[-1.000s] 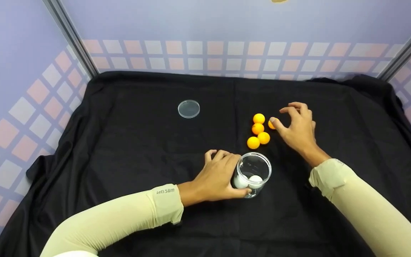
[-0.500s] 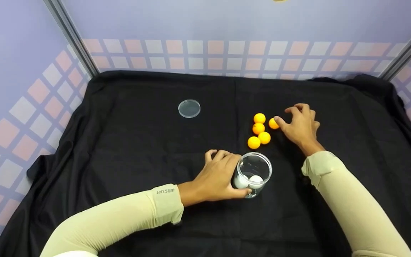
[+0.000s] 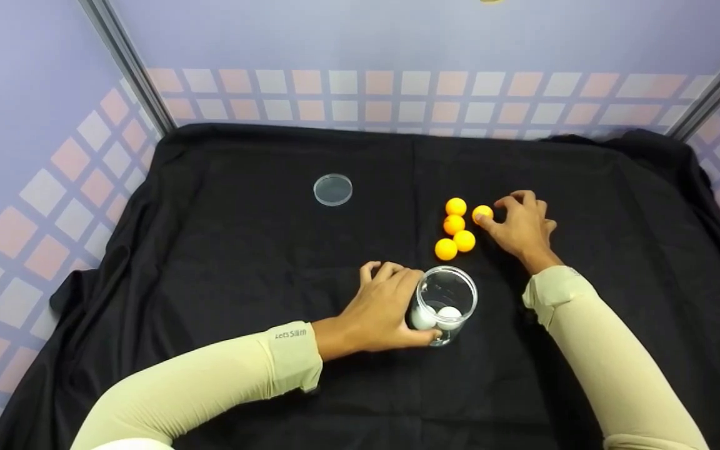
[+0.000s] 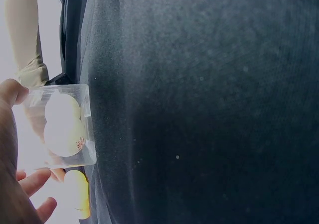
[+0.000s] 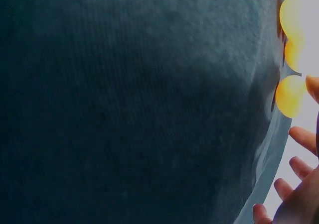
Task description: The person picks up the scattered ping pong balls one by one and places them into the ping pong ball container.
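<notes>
My left hand [image 3: 382, 309] grips the side of a clear jar [image 3: 450, 284], thumb on the near side and fingers on the far side. Inside the jar lie white ping-pong balls [image 3: 449, 317], visible through its wall in the left wrist view as well. My right hand [image 3: 522, 231] is at the rightmost orange ping-pong ball [image 3: 482, 214]. Its thumb overlaps that ball's lower edge, while the index fingertip stands off to the ball's right. In the right wrist view, the fingers are spread and apart from the orange ball [image 5: 289, 97].
Several more orange ping-pong balls [image 3: 454, 225] sit clustered just beyond the jar, left of my right hand. A round clear lid [image 3: 333, 190] lies farther back, left of centre. Black cloth [image 3: 241, 237] covers the table, with tiled-pattern walls [image 3: 360, 100] behind and beside it.
My right hand has drawn nearer the rightmost orange ball, its fingers lower and its forearm farther left. The left hand and jar stay in place.
</notes>
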`<action>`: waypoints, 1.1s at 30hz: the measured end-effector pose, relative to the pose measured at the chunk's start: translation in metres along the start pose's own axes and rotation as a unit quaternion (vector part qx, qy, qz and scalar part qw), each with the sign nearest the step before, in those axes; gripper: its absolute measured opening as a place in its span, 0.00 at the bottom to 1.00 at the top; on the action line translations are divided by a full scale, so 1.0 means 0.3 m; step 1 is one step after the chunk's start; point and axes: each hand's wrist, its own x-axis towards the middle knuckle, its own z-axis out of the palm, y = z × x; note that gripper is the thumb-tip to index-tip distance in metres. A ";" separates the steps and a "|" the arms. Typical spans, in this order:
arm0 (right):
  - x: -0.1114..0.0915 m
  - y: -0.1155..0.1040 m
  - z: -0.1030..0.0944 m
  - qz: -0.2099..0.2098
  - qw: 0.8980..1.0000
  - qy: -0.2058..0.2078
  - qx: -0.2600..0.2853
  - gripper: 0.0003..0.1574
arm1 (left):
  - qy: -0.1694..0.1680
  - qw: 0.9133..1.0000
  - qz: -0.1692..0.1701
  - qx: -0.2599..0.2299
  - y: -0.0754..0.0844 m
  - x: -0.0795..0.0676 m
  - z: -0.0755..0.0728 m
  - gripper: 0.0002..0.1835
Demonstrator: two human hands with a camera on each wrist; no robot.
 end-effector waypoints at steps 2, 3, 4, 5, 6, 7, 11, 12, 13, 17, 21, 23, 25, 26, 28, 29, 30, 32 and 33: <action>0.001 -0.003 0.006 -0.004 1.000 -0.002 -0.001 0.44 | -0.001 1.000 -0.001 -0.002 0.001 0.000 0.000 0.43; 0.001 -0.005 0.008 -0.006 1.000 -0.002 -0.001 0.44 | -0.001 1.000 -0.001 -0.003 0.001 0.000 0.000 0.43; 0.001 -0.007 0.010 -0.008 1.000 -0.003 -0.001 0.44 | -0.001 1.000 -0.001 -0.003 0.001 0.000 0.000 0.43; 0.001 -0.009 0.012 -0.009 1.000 -0.003 -0.002 0.44 | 0.000 1.000 -0.001 -0.002 0.001 0.000 0.001 0.43; 0.001 -0.011 0.014 -0.010 1.000 -0.003 -0.002 0.44 | 0.002 1.000 0.001 -0.002 0.001 0.000 0.001 0.43; 0.001 -0.013 0.016 -0.011 1.000 -0.003 -0.002 0.43 | 0.003 1.000 0.002 -0.001 0.001 -0.001 0.002 0.43; 0.004 -0.018 0.023 -0.011 1.000 -0.005 -0.004 0.43 | 0.008 1.000 0.006 0.002 0.000 -0.002 0.003 0.43; 0.005 -0.018 0.024 -0.010 1.000 -0.007 -0.005 0.44 | 0.009 1.000 0.006 0.002 0.000 -0.002 0.003 0.43; 0.007 -0.018 0.025 -0.008 1.000 -0.009 -0.006 0.44 | 0.009 1.000 0.007 0.001 0.000 -0.001 0.003 0.43; 0.014 -0.018 0.031 -0.004 1.000 -0.016 -0.010 0.45 | 0.007 1.000 0.007 0.000 -0.002 -0.001 0.005 0.43; 0.014 -0.018 0.033 -0.006 1.000 -0.016 -0.012 0.44 | 0.006 1.000 0.007 0.000 -0.001 0.000 0.006 0.43; 0.014 -0.020 0.035 -0.008 1.000 -0.016 -0.013 0.42 | 0.006 1.000 0.008 0.000 -0.001 0.000 0.006 0.43; 0.014 -0.022 0.036 -0.010 1.000 -0.013 -0.015 0.40 | 0.006 1.000 0.008 -0.001 -0.001 0.000 0.007 0.43; 0.014 -0.023 0.038 -0.012 1.000 -0.012 -0.015 0.40 | 0.006 1.000 0.008 -0.001 -0.001 0.000 0.007 0.43; 0.014 -0.025 0.039 -0.014 1.000 -0.010 -0.016 0.38 | 0.008 1.000 0.009 0.000 -0.001 0.000 0.007 0.43; 0.014 -0.026 0.040 -0.015 1.000 -0.008 -0.016 0.38 | 0.008 1.000 0.009 0.001 -0.001 0.000 0.007 0.43; 0.015 -0.026 0.040 -0.015 1.000 -0.009 -0.017 0.38 | 0.009 1.000 0.009 0.001 -0.001 -0.001 0.007 0.43; 0.014 -0.027 0.039 -0.015 1.000 -0.008 -0.018 0.38 | 0.009 1.000 0.009 0.002 0.000 -0.001 0.007 0.43; 0.014 -0.026 0.038 -0.015 1.000 -0.009 -0.018 0.38 | 0.010 1.000 0.009 0.002 0.000 -0.001 0.007 0.43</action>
